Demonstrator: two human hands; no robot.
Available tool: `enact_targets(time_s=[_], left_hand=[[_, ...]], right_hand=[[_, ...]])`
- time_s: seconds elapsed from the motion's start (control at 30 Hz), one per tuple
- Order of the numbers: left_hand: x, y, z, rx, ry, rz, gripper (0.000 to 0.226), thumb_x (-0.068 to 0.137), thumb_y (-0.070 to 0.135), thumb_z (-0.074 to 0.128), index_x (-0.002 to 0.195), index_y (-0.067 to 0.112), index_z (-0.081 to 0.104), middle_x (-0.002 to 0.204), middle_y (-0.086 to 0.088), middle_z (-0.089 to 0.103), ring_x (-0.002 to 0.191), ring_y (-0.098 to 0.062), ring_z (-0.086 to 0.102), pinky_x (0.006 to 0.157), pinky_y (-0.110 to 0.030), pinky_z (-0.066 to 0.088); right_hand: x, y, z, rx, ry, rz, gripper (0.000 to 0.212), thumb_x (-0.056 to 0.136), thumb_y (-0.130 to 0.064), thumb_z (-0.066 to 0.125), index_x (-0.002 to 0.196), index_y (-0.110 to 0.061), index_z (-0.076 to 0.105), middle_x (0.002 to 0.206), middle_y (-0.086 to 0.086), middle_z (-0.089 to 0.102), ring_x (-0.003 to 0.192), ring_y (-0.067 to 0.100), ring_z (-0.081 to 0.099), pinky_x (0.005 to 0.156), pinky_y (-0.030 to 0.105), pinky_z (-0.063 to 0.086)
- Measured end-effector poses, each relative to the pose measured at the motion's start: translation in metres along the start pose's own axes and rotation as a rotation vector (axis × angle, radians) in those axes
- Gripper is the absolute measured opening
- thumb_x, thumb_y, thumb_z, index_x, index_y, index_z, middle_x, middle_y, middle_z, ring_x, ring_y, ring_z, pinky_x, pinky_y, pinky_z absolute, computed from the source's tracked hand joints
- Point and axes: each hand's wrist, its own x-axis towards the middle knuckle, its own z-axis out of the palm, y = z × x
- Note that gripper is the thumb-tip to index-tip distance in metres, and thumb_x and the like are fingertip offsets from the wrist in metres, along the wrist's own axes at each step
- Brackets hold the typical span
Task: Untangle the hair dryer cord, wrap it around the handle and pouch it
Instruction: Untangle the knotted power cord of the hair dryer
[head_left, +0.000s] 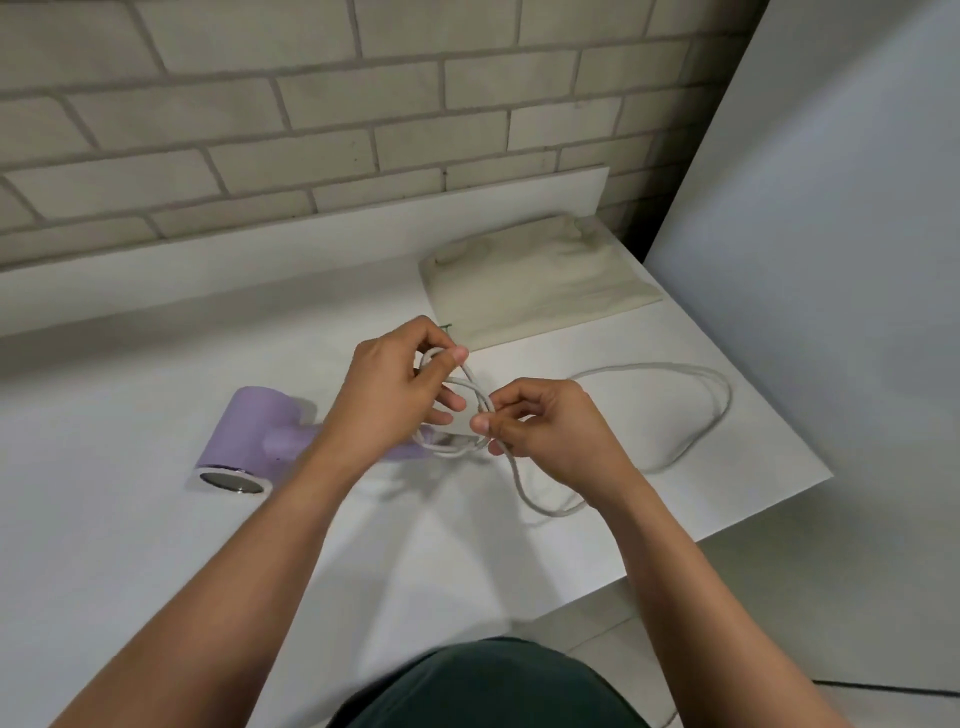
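While both hands pinch it, white cord (691, 405) knotted, looping beside lilac dryer (249, 431).

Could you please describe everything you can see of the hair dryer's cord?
The cord is a pale grey-white, smooth round cable, seemingly plastic-sheathed. It is tangled: several loops cross between the hands near the handle end of the lilac hair dryer. The left hand pinches the top loop; the right hand pinches a strand at the crossing. One slack bend passes under the right wrist, and a long doubled loop lies to the right on the white table. No plug shows.
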Motion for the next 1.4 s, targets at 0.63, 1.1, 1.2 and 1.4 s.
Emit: enact_targets(time_s=[0.63, 1.1, 1.2, 1.4], left_hand=[[0.017, 0.002, -0.039, 1.131, 0.085, 0.321, 0.059, 0.097, 0.065, 0.019, 0.108, 0.031, 0.066, 0.081, 0.005, 0.075, 0.078, -0.033, 0.069, 0.067, -0.038, 0.053], [0.035, 0.011, -0.043, 1.241, -0.294, 0.634, 0.030, 0.100, 0.048, 0.051, 0.114, 0.033, 0.074, 0.108, 0.009, 0.074, 0.101, -0.024, 0.068, 0.108, -0.043, 0.039], [0.038, 0.011, -0.048, 1.280, -0.037, 0.646, 0.053, 0.101, 0.056, 0.031, 0.096, 0.027, 0.075, 0.081, 0.003, 0.076, 0.073, -0.031, 0.069, 0.084, -0.037, 0.048], [0.039, -0.002, -0.051, 1.019, 0.362, 0.247, 0.048, 0.104, 0.057, 0.030, 0.106, 0.023, 0.064, 0.078, -0.005, 0.076, 0.076, -0.041, 0.068, 0.065, -0.041, 0.053]], right_hand=[[0.021, -0.002, -0.008, -0.092, -0.130, -0.153, 0.010, 0.086, -0.031, 0.083, 0.093, -0.023, 0.082, 0.082, -0.006, 0.078, 0.075, 0.013, 0.075, 0.085, 0.041, 0.060], [0.016, -0.013, -0.004, -0.154, -0.085, -0.181, 0.011, 0.092, -0.033, 0.076, 0.083, -0.030, 0.082, 0.073, -0.009, 0.076, 0.074, 0.017, 0.072, 0.081, 0.044, 0.059], [0.014, -0.014, -0.009, -0.085, -0.039, -0.175, 0.008, 0.094, -0.031, 0.075, 0.092, -0.030, 0.083, 0.078, -0.012, 0.078, 0.074, 0.013, 0.072, 0.084, 0.045, 0.059], [0.018, -0.011, -0.018, -0.088, -0.016, -0.203, 0.015, 0.094, -0.024, 0.075, 0.090, -0.038, 0.079, 0.080, -0.007, 0.079, 0.078, 0.026, 0.074, 0.078, 0.040, 0.059]])
